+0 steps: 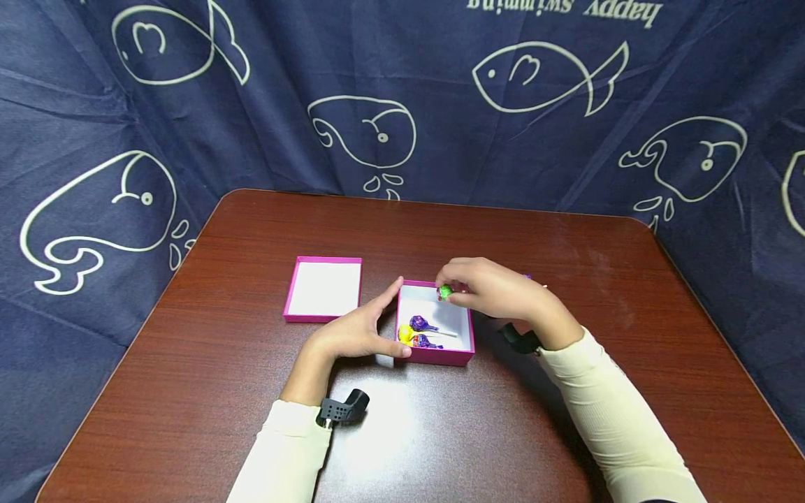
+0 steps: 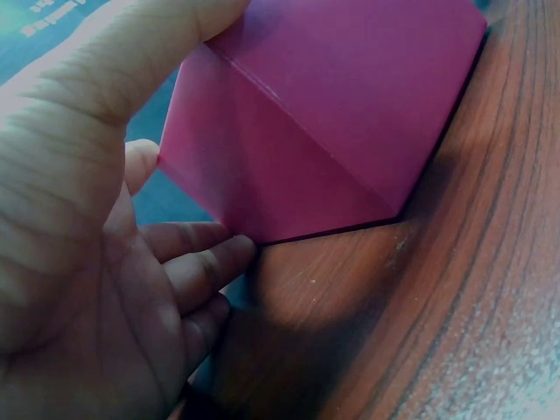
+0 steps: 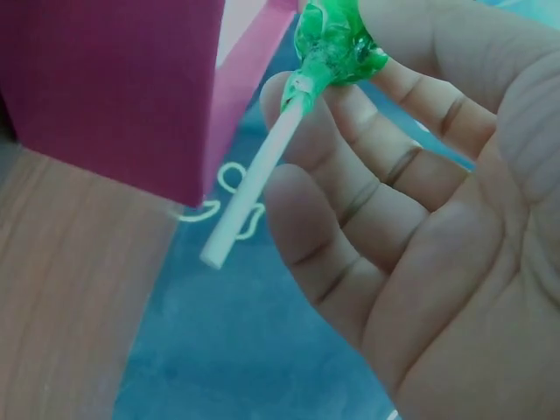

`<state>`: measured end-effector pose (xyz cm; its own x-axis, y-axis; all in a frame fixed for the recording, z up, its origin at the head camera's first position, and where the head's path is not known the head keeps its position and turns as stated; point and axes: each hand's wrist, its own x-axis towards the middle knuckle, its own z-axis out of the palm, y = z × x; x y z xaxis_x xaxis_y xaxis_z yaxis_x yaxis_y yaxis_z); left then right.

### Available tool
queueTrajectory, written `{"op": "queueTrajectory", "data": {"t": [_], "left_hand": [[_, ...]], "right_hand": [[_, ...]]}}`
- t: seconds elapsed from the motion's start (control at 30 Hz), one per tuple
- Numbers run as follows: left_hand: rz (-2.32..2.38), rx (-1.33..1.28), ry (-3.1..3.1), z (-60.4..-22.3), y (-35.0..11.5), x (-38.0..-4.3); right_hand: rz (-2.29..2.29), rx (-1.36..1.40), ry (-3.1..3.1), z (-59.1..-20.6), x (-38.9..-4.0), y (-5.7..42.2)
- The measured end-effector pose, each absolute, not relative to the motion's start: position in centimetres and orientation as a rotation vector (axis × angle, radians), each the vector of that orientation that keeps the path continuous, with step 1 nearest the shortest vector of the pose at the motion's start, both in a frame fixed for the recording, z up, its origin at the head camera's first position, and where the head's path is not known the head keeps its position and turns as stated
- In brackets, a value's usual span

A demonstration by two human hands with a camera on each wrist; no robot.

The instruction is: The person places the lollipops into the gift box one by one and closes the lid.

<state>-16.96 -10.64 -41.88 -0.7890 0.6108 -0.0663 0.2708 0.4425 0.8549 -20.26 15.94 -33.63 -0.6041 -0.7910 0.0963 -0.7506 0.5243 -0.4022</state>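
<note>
An open pink box [image 1: 440,357] with a white inside stands on the table, holding a yellow lollipop [image 1: 405,334] and purple-wrapped lollipops [image 1: 419,323] toward its near left part. My left hand [image 1: 352,334] grips the box's left side, thumb at the near corner and index finger at the far one. In the left wrist view, the other fingertips [image 2: 236,251] touch the lower edge of the pink wall. My right hand [image 1: 493,288] pinches a green-wrapped lollipop [image 3: 337,48] by its candy head over the box's far right part. Its white stick [image 3: 249,188] points away from the fingers.
Left of the box lies a square pink lid [image 1: 327,288], white inside up. A small purple item [image 1: 527,276] shows partly behind my right hand. The brown table [image 1: 207,363] ends at a blue curtain [image 1: 434,147] with white fish drawings.
</note>
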Motion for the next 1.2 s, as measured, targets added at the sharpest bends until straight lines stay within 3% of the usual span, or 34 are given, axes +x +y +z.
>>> {"op": "queueTrajectory", "data": {"t": [1.2], "left_hand": [[1.292, 0.749, 2.321, -41.8, -10.6, -16.8]], "right_hand": [[-0.565, -1.467, 2.646, -36.3, -20.7, 12.1]]}}
